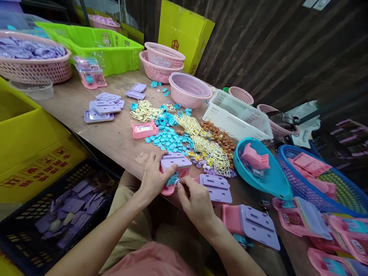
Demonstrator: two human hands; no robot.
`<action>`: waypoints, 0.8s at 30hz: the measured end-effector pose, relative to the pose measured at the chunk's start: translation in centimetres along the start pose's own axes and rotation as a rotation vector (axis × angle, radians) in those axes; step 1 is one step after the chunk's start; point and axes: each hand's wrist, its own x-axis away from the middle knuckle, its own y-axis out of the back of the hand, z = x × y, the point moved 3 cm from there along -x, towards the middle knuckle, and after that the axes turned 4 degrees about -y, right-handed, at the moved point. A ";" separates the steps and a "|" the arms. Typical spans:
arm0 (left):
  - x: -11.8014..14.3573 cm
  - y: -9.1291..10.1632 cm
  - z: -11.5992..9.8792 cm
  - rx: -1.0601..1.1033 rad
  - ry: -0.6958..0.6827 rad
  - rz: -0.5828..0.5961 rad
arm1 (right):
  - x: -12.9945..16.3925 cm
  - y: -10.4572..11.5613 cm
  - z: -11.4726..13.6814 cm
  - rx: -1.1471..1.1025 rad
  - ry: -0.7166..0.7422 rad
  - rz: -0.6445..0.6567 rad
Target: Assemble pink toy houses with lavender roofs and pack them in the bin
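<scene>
My left hand (153, 178) is closed around a pink plastic toy with a purple slotted panel (176, 160) on top, held at the table's near edge. A small turquoise part (172, 179) shows at the toy's near side. There the thumb and forefinger of my right hand (198, 205) pinch a tiny pale purple piece (177, 181), mostly hidden by the fingertips. Right of the toy lies another purple slotted panel (215, 188). Farther right, a similar pink and purple toy (258, 226) rests on the table.
Loose turquoise pieces (169, 138), cream frames (212, 153) and small brown pieces (220, 135) spread beyond my hands. Stacked purple panels (105, 105) and a pink tray (144, 129) lie left. A turquoise basin (263, 184) stands right; a black crate (17, 237) sits below left.
</scene>
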 end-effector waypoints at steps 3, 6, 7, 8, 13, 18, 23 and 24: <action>0.0 -0.1 0.0 0.002 0.002 -0.002 | -0.3 -0.6 -0.3 -0.027 -0.007 -0.016; -0.1 -0.1 0.1 -0.010 0.008 -0.004 | -0.3 -0.4 -0.4 -0.049 -0.015 0.001; -0.1 -0.1 0.1 -0.013 0.009 -0.003 | -0.3 -0.4 -0.4 -0.054 -0.017 0.003; -0.1 -0.1 0.1 -0.014 0.010 -0.002 | -0.2 -0.3 -0.3 -0.058 -0.017 0.001; -0.2 0.0 -0.1 -0.023 0.017 0.012 | -0.3 -0.2 0.0 -0.068 -0.012 -0.038; -0.2 0.0 -0.3 -0.047 0.043 0.031 | -0.1 -0.4 0.3 0.069 0.116 -0.053; -0.3 -0.1 -0.6 -0.061 0.056 0.048 | -0.1 -0.4 0.6 0.135 0.165 -0.049; -0.3 -0.2 -0.7 -0.069 0.058 0.053 | -0.2 -0.4 0.4 0.079 0.114 -0.036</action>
